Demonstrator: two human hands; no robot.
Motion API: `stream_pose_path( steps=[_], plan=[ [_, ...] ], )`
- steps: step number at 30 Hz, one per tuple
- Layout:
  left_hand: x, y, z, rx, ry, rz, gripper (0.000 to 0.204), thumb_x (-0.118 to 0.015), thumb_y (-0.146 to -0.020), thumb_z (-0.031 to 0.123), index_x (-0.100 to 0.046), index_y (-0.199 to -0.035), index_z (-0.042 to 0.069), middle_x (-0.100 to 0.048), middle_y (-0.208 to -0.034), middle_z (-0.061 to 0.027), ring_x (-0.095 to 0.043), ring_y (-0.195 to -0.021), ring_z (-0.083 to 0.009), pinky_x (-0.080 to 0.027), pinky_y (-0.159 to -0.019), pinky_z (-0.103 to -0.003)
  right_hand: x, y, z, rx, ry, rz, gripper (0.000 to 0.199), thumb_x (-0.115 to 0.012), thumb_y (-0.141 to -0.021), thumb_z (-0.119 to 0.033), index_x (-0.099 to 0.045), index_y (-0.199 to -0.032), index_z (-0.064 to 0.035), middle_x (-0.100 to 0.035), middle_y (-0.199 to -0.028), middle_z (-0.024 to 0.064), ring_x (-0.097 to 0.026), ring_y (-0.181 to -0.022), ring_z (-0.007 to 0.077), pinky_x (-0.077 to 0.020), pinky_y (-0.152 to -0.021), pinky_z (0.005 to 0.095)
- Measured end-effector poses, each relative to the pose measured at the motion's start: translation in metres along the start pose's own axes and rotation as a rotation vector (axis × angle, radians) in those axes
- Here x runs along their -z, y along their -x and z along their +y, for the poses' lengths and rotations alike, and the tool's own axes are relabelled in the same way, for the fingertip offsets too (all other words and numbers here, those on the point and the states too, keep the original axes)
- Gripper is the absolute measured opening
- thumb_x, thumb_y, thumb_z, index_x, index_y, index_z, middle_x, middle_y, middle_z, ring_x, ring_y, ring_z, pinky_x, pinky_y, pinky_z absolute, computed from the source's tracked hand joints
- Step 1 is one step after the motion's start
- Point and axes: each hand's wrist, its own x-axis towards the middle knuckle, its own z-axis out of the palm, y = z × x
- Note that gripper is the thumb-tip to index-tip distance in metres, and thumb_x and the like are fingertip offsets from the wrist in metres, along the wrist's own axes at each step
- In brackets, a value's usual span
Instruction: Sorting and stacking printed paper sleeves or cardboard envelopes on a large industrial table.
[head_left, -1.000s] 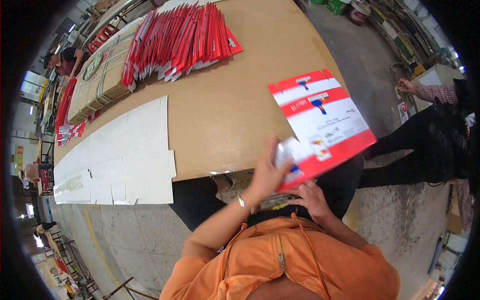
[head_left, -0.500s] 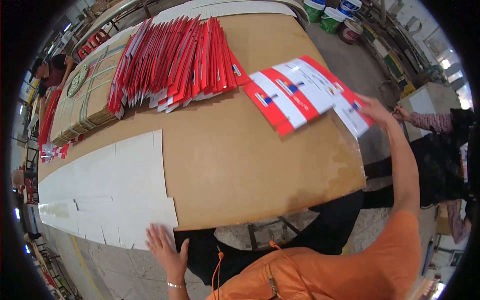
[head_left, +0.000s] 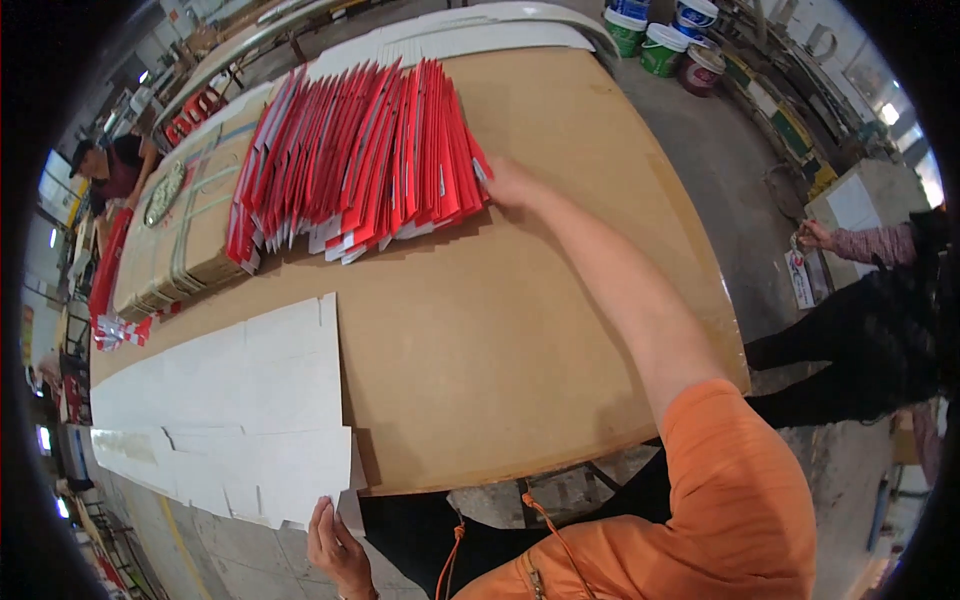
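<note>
Red-and-white folded cartons (head_left: 360, 160) lie fanned in an overlapping row across the far part of the brown worktop (head_left: 520, 350); my right hand (head_left: 512, 183) reaches out to the row's right end, its fingers (head_left: 490, 172) touching the edge of the last carton; whether they pinch it or merely press on it I cannot tell, since the hand's back hides them. Flat white sheets (head_left: 230, 410) lie on the near left of the worktop, jutting past its near edge; my left hand (head_left: 338, 545) is at their near corner, below the worktop's edge, fingers curled against the lowest sheet. Bundles of strapped brown cardboard (head_left: 185, 235) sit just left of the cartons. Plastic pails (head_left: 660, 40) stand on the floor beyond the far right corner; another person (head_left: 880, 300) stands to the right.
</note>
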Motion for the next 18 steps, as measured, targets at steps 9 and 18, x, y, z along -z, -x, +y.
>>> stream_pose_path(
  steps=[9, 18],
  plan=[
    [-0.004, -0.035, 0.119, -0.439, 0.177, -0.18, 0.017, -0.073, -0.076, 0.008, -0.06, -0.086, 0.003, -0.066, -0.08, -0.013, -0.064, -0.068, -0.0331, -0.05, -0.057, -0.038, -0.021, 0.317, -0.162, 0.907, -0.012, -0.25, 0.066, -0.074, -0.071, -0.033, -0.052, -0.127, -0.0064, -0.053, -0.127, 0.0127, -0.048, -0.123, 0.028, -0.0338, -0.107, 0.0466],
    [-0.026, -0.005, 0.149, -0.539, 0.512, -0.225, 0.013, -0.071, -0.079, 0.005, -0.062, -0.089, 0.004, -0.067, -0.083, -0.0121, -0.064, -0.07, -0.0314, -0.051, -0.06, -0.04, -0.005, 0.391, -0.103, 0.687, -0.007, 0.026, 0.032, -0.061, -0.083, -0.021, -0.06, -0.112, -0.0098, -0.063, -0.111, 0.0088, -0.057, -0.113, 0.0244, -0.035, -0.106, 0.046]
  ],
)
